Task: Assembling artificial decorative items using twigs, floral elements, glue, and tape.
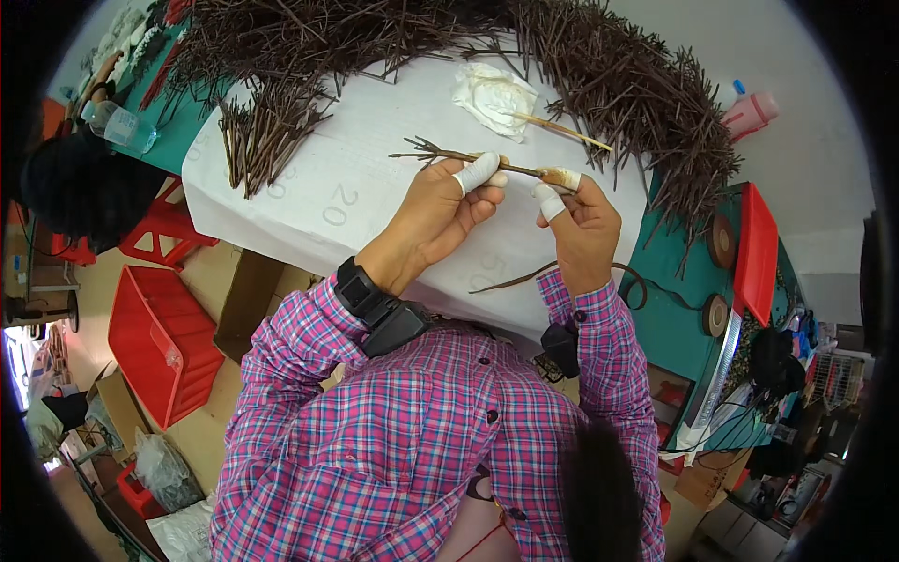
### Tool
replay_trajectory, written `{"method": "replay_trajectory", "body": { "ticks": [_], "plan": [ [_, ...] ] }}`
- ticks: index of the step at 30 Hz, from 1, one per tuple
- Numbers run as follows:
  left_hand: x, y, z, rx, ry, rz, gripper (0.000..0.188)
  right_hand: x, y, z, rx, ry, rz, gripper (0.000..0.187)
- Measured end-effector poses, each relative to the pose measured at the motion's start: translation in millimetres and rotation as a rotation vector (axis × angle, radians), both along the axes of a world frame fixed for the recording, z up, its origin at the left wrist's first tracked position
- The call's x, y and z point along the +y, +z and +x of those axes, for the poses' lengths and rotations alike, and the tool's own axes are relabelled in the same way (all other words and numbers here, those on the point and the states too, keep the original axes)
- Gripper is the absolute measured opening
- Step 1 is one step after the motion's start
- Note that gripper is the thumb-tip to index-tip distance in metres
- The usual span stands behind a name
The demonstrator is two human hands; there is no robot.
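Note:
A thin brown twig [440,151], forked at its left end, is held level above the white table cover. My left hand [448,206] pinches it near the middle, with white wrapping around the thumb. At the stem's right end, my right hand [590,225] grips it between a wrapped thumb and a wrapped, brown-stained forefinger. Whether anything else is inside that pinch, I cannot tell. Beyond the hands lies a crumpled white cloth or plastic sheet [493,98], with a light wooden stick [571,130] resting on it. A narrow brown strip [510,281] curls over the table near my right wrist.
Heaps of brown twigs [618,84] line the table's far side. A smaller bundle [262,140] lies left. Two tape rolls [714,316] and a red tray [757,253] are at right. A red crate [164,347] stands low at left, near a water bottle [122,126].

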State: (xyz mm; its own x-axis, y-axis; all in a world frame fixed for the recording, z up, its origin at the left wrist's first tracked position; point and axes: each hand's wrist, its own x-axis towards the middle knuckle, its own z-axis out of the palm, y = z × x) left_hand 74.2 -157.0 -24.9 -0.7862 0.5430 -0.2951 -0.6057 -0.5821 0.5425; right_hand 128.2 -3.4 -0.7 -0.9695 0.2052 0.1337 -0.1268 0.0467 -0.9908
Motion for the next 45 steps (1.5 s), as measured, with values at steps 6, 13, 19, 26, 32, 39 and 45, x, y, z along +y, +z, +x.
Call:
{"method": "replay_trajectory", "body": {
  "ticks": [6, 13, 19, 26, 32, 39, 45],
  "plan": [
    [0.4, 4.7, 1.7, 0.059, 0.002, -0.033, 0.019, -1.7, 0.0, -1.0, 0.009, 0.002, 0.002, 0.020],
    [-2.8, -1.2, -1.4, 0.050, -0.008, 0.152, 0.019, 6.6, -3.5, -4.1, -0.035, 0.003, -0.286, 0.020],
    [-7.1, -2.1, -4.6, 0.024, -0.027, 0.264, 0.019, -3.1, -2.5, -7.2, 0.010, 0.005, -0.077, 0.021],
    [0.0, -12.9, -4.2, 0.110, 0.000, 0.143, 0.018, 11.7, -22.4, -10.3, 0.099, -0.102, 0.158, 0.026],
    [-12.1, -9.4, 1.7, 0.196, 0.095, -0.020, 0.015, -15.5, -12.0, -9.1, 0.041, -0.019, 0.107, 0.022],
    [-23.5, -5.5, 4.8, 0.330, 0.120, -0.063, 0.015, -30.7, -12.7, -17.5, -0.081, 0.125, 0.185, 0.018],
    [-37.8, -3.4, 4.2, 0.257, 0.220, -0.028, 0.015, -47.2, -10.2, -23.9, -0.110, 0.199, 0.193, 0.019]
  ]
}}
